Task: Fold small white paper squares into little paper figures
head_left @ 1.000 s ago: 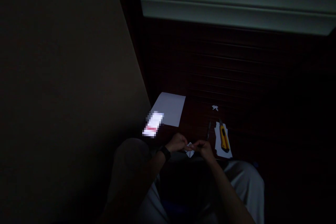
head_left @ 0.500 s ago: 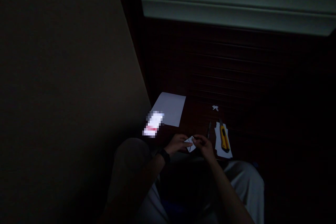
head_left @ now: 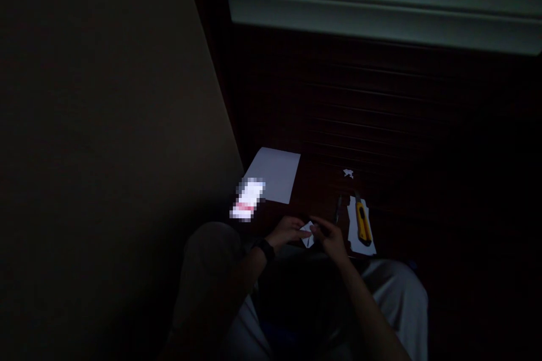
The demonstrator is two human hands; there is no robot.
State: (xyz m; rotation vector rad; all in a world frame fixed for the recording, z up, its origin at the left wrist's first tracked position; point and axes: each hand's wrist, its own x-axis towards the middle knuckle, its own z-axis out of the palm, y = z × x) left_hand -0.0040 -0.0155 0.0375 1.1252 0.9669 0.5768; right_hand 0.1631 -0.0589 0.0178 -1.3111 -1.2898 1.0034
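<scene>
A small folded white paper (head_left: 307, 241) with dark crease lines on its face is held low over the table, in front of my lap. My left hand (head_left: 289, 230) is closed on its left side, thumb across the front. A dark watch sits on that wrist. My right hand (head_left: 332, 240) pinches the right side with the thumb, while its index finger stretches out above the paper's top edge. The other right fingers are partly hidden. Just right of that hand lies a slim dark pen (head_left: 337, 208).
A yellow utility knife (head_left: 363, 224) lies on a cut white paper piece (head_left: 356, 241) at the right. Small paper scraps (head_left: 348, 173) lie farther back. At the left are a white sheet (head_left: 277, 172) and a bright, pixelated phone-like screen (head_left: 248, 198). A wall rises at the left.
My right index finger has lifted off the paper's top and straightened. The folded paper has tilted slightly in my hands. The camera view has shifted a little.
</scene>
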